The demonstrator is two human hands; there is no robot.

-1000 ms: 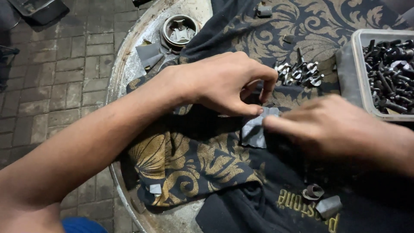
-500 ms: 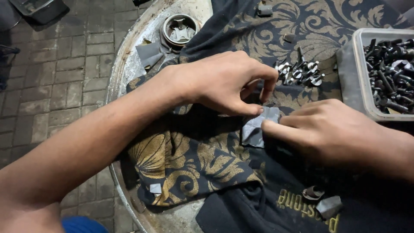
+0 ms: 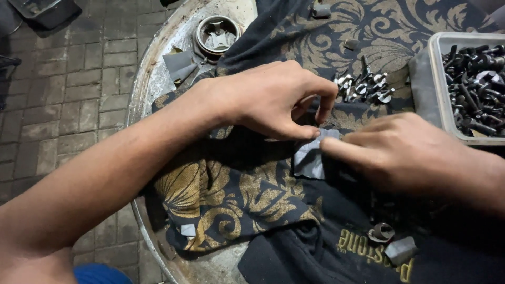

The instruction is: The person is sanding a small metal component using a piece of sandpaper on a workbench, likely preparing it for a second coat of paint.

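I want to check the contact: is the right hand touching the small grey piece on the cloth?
Touching. In the head view the right hand presses its index fingertip on the top edge of the grey piece, and the left hand pinches there too.

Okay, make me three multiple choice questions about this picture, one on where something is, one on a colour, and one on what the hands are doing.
1. Where is the clear plastic tub of dark bolts?
A. right of the hands
B. on the paving
C. under the cloth

2. What colour is the pattern on the dark cloth?
A. red
B. gold
C. blue

3. What are the left hand and right hand doing?
A. resting apart
B. lifting the tub
C. pinching a small grey piece together

Answers: 1 A, it sits at the right edge. 2 B, gold scrolls show. 3 C, fingertips of both meet on it.
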